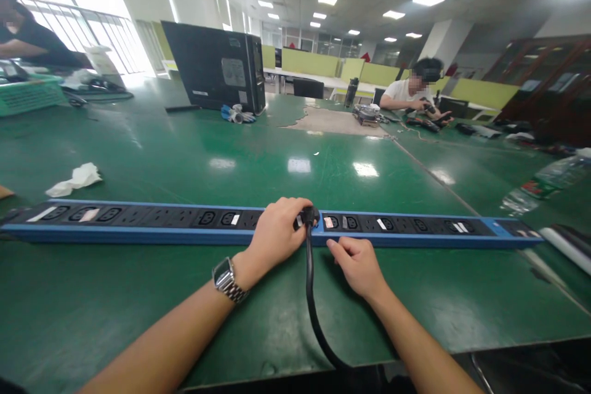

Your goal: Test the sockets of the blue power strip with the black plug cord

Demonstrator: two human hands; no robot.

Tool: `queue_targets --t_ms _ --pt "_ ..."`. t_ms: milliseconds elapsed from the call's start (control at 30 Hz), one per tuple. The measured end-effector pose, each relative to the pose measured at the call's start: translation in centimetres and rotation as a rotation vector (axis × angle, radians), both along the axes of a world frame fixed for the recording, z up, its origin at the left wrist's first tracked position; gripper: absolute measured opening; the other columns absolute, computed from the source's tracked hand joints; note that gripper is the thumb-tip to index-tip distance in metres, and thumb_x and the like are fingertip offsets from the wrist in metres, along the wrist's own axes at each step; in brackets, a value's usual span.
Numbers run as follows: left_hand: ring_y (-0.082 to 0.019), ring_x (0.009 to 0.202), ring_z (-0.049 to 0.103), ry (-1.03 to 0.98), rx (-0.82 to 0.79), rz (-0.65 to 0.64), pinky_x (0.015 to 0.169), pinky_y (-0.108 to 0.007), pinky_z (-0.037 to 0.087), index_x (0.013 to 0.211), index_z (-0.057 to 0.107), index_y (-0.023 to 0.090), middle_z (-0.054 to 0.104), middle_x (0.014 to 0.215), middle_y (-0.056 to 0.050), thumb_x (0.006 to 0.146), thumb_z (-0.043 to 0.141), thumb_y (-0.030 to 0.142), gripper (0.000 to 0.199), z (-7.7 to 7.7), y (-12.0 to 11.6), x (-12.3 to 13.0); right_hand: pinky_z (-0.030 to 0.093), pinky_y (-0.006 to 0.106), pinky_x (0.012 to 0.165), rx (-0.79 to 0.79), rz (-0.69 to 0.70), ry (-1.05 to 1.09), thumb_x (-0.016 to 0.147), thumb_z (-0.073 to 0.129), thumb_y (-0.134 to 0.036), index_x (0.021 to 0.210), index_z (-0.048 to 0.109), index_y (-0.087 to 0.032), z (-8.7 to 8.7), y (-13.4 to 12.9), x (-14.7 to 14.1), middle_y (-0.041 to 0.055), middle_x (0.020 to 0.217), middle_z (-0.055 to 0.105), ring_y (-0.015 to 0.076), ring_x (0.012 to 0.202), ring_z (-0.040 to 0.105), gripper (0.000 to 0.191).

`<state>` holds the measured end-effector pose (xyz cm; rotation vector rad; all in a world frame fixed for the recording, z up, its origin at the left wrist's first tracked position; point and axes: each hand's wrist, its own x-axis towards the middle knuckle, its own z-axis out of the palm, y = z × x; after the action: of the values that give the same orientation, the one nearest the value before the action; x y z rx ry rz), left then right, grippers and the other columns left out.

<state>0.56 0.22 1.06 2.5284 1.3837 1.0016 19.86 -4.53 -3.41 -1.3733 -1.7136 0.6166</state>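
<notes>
A long blue power strip with black sockets lies across the green table. At its middle, my left hand, with a metal-band watch on the wrist, is closed around a black plug. From the plug a thick black cable runs down over the table's front edge. How far the plug sits in a socket cannot be made out. My right hand is at the strip's front edge, right of the cable, fingers curled with nothing visible in them.
A black computer case stands at the back, with gloves beside it. Crumpled tissue lies left, a plastic bottle right. Two people sit across the table, near a green basket and some tools.
</notes>
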Motion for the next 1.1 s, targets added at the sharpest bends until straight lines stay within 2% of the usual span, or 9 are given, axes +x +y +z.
queue_targets --t_ms 233,300,400,500,600,700,800,933,1100 --pt "-0.025 0.1 0.058 0.063 0.051 -0.107 0.085 -0.039 0.049 0.112 0.062 0.021 0.067 0.107 -0.007 0.083 0.062 0.02 0.029 -0.1 -0.1 0.2 0.029 0.025 0.05 -0.045 -0.01 0.089 0.087 0.055 -0.048 0.047 0.052 -0.018 0.0 -0.1 -0.1 -0.0023 0.044 0.043 0.01 0.045 0.039 0.05" --pt "-0.024 0.1 0.058 0.074 0.035 -0.111 0.084 -0.039 0.048 0.114 0.062 0.02 0.066 0.108 -0.007 0.083 0.062 0.021 0.03 -0.3 -0.1 0.2 0.028 0.024 0.044 -0.153 -0.038 0.211 0.085 0.053 -0.059 0.049 0.054 -0.018 0.5 -0.1 -0.5 -0.0023 0.041 0.043 0.0096 0.04 0.039 0.055" --pt "-0.025 0.104 0.058 0.102 0.04 -0.111 0.089 -0.04 0.047 0.123 0.057 0.022 0.065 0.113 -0.007 0.085 0.061 0.025 0.039 -0.7 -0.3 -0.2 0.027 0.022 0.034 -0.462 -0.049 0.456 0.082 0.045 -0.072 0.06 0.057 -0.018 2.1 0.3 -2.1 -0.0016 0.038 0.048 0.0099 0.031 0.041 0.06" --pt "-0.028 0.114 0.055 0.156 0.071 -0.081 0.098 -0.044 0.042 0.14 0.042 0.021 0.062 0.123 -0.01 0.082 0.064 0.033 0.063 -1.2 -0.5 -0.7 0.032 0.019 0.033 -0.667 -0.009 0.662 0.08 0.057 -0.064 0.07 0.059 -0.016 4.2 0.8 -4.2 -0.002 0.043 0.055 0.0091 0.031 0.045 0.048" --pt "-0.029 0.118 0.053 0.207 0.08 -0.039 0.101 -0.044 0.04 0.145 0.035 0.019 0.061 0.126 -0.012 0.081 0.066 0.035 0.073 -1.5 -0.6 -0.9 0.028 0.017 0.032 -0.684 0.027 0.907 0.077 0.065 -0.048 0.067 0.056 -0.017 6.2 0.6 -5.0 -0.0077 0.04 0.046 0.0057 0.029 0.037 0.034" --pt "-0.029 0.117 0.053 0.229 0.077 -0.025 0.1 -0.044 0.039 0.144 0.036 0.019 0.061 0.126 -0.011 0.081 0.068 0.04 0.074 -1.6 -0.7 -0.7 0.028 0.018 0.032 -0.59 0.054 1.061 0.078 0.062 -0.045 0.065 0.053 -0.019 7.7 -0.2 -3.0 -0.0093 0.038 0.039 0.006 0.029 0.036 0.031" --pt "-0.029 0.117 0.053 0.243 0.076 -0.014 0.1 -0.045 0.039 0.144 0.037 0.02 0.061 0.126 -0.011 0.081 0.068 0.044 0.075 -1.5 -0.6 -0.5 0.029 0.018 0.033 -0.533 -0.072 1.01 0.081 0.06 -0.046 0.063 0.051 -0.019 8.0 -0.6 1.0 -0.0087 0.038 0.038 0.0062 0.029 0.036 0.034" --pt "-0.029 0.115 0.054 0.249 0.065 0.0 0.099 -0.046 0.039 0.145 0.035 0.018 0.061 0.125 -0.011 0.082 0.068 0.044 0.076 -1.4 -0.6 -0.5 0.022 0.017 0.031 -0.609 -0.207 0.904 0.084 0.057 -0.045 0.057 0.047 -0.019 6.4 -0.1 5.7 -0.0099 0.035 0.032 0.0048 0.026 0.029 0.039" --pt "-0.029 0.115 0.054 0.242 0.093 -0.013 0.099 -0.046 0.039 0.145 0.035 0.02 0.061 0.125 -0.011 0.082 0.067 0.044 0.075 -1.5 -0.6 -0.6 0.022 0.018 0.031 -0.657 -0.158 0.883 0.086 0.055 -0.048 0.055 0.046 -0.019 4.7 0.2 6.7 -0.0095 0.034 0.03 0.0052 0.026 0.028 0.043"
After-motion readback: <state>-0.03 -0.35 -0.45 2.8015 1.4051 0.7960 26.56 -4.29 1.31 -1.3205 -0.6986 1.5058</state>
